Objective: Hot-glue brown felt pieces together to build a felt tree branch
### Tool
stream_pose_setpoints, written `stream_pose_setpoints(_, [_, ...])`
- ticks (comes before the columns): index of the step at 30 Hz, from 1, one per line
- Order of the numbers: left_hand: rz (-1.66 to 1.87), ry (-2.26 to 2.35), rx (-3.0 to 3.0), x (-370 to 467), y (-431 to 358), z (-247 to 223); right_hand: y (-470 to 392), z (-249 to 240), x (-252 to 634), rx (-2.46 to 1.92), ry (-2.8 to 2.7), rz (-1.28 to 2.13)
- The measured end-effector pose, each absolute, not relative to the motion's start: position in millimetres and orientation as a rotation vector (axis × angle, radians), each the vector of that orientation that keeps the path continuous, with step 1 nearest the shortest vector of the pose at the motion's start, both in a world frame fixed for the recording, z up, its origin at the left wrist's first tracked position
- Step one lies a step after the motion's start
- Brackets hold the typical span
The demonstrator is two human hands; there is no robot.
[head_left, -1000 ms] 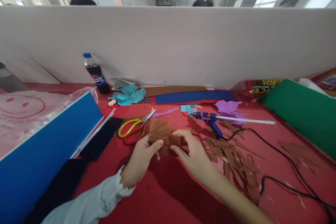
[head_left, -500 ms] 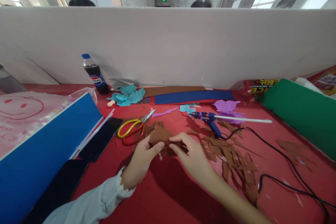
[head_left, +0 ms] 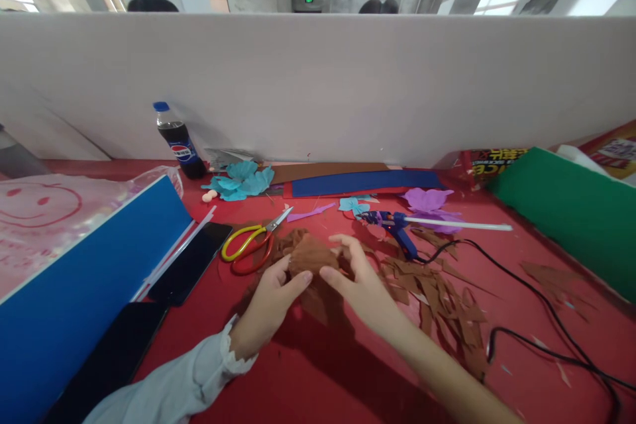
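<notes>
A bunched piece of brown crepe paper (head_left: pixel 312 255) is between my hands above the red table. My left hand (head_left: pixel 274 291) grips its left side, thumb on the front and the other fingers behind. On the right, my right hand (head_left: pixel 365 285) has its thumb and fingers apart, close against the paper's right edge; whether it touches is hard to tell. Scissors (head_left: pixel 256 240) with one yellow and one red handle lie just left of the paper. A blue glue gun (head_left: pixel 397 228) with a long clear stick rests to the right, near brown paper scraps (head_left: pixel 442 298).
A cola bottle (head_left: pixel 181 146) and blue paper flowers (head_left: pixel 241 180) are at the back left. Two dark phones lie beside a blue board (head_left: pixel 99 285). A green board (head_left: pixel 566 218) stands right, with a black cord (head_left: pixel 536 288) before it. A white partition (head_left: pixel 318 86) crosses behind.
My right hand's fingers have spread from their pinch on the paper's edge. The brown paper has turned and shows more of its rounded top, with a flap hanging below. My left hand keeps its grip.
</notes>
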State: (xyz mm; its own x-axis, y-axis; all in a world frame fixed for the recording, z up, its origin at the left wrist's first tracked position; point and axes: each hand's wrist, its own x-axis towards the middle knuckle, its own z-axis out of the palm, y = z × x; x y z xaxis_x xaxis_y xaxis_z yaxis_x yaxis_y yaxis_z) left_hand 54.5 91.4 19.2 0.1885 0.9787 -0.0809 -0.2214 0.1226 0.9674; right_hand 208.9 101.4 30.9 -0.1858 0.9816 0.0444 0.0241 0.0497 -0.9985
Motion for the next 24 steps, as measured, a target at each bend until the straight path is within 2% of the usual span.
stream_pose_setpoints(5, [1.049,0.967,1.059,53,95,19,108,22,211,-0.991,-1.112,1.716])
stream_pose_setpoints(7, [1.075,0.977,1.017,54,97,16,107,20,210,-1.02,-1.138,1.669])
stream_pose_setpoints(14, [1.063,1.1,1.048,54,95,19,102,22,206,-1.253,-1.513,1.137])
stream_pose_setpoints(19, [1.05,1.135,1.145,52,96,27,102,22,205,-1.254,-1.492,1.118])
stream_pose_setpoints(24, [1.054,1.153,1.149,52,98,28,103,20,205,-1.076,-1.429,1.353])
